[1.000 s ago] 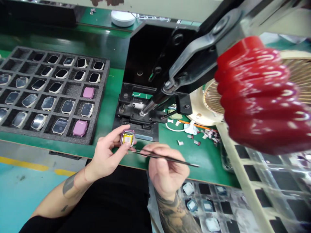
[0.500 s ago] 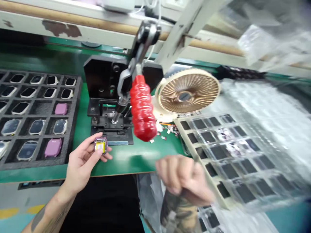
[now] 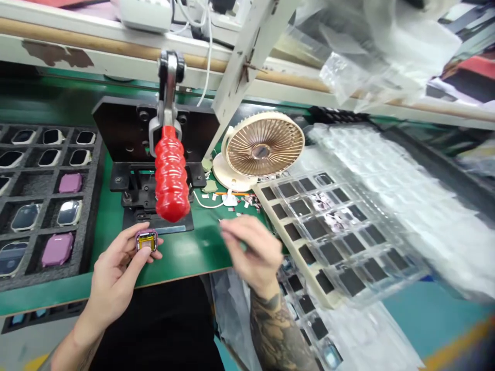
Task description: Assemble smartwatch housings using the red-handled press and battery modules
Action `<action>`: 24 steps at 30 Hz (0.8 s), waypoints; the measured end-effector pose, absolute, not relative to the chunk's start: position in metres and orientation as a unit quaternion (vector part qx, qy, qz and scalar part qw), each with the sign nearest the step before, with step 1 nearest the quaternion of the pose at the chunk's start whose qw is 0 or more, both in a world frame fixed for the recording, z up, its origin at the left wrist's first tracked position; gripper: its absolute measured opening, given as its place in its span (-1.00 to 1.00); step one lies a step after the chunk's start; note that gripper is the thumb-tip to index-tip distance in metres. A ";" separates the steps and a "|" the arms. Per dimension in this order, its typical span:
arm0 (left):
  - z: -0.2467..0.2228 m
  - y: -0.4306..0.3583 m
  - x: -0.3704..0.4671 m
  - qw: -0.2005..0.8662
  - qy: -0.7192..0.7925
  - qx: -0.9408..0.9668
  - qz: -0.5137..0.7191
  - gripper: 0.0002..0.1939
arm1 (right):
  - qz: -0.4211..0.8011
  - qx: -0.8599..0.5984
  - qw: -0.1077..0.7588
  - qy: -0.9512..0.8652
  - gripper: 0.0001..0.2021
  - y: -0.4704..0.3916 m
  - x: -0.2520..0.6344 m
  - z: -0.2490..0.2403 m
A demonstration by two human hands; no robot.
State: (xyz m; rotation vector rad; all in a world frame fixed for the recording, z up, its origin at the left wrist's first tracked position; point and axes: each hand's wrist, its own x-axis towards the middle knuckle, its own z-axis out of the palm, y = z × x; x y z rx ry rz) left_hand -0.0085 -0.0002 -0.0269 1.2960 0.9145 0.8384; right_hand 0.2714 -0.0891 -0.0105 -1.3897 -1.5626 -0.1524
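My left hand [image 3: 119, 263] grips an opened purple smartwatch case [image 3: 147, 240] between thumb and fingers, just in front of the clamp base. Its inside faces up, and a yellow part shows under my thumb. My right hand [image 3: 253, 250] is closed in a pinch above the green bench, right of the clamp. A tiny bright tip shows at its fingertips, too small to name. Between the two hands and behind them stands a black toggle clamp press [image 3: 154, 129], its red ribbed handle [image 3: 172, 175] hanging down.
At left, a grey foam tray [image 3: 91, 226] holds watches and purple cases. A beige fan [image 3: 265, 144] stands behind my right hand, near small scraps [image 3: 251, 203] and a white cable [image 3: 209, 206]. Right of it lies a clear plastic tray [image 3: 328, 291] with dark squares and bubble-like plastic sheets [image 3: 406, 196].
The view has swung to the right. My right hand has moved in over the bench, from a loose fist to a pinch. The left hand keeps hold of the watch case.
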 end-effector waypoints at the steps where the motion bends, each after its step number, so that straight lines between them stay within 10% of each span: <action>1: -0.027 0.000 -0.010 0.621 0.401 0.571 0.357 -0.52 | -0.044 -0.573 0.435 -0.694 -0.61 -0.095 0.268 -0.014; 5: -0.027 0.003 -0.007 0.606 0.403 0.609 0.314 -0.56 | -0.052 -0.608 0.258 -0.749 -0.60 -0.106 0.262 -0.028; 18: -0.037 -0.010 0.002 0.574 0.417 0.631 0.313 -0.56 | -0.065 -0.730 0.230 -0.640 -0.80 -0.146 0.316 0.006; 24: -0.050 -0.003 -0.004 0.552 0.394 0.675 0.291 -0.52 | -0.117 -0.844 0.019 -0.523 -0.76 -0.162 0.394 0.054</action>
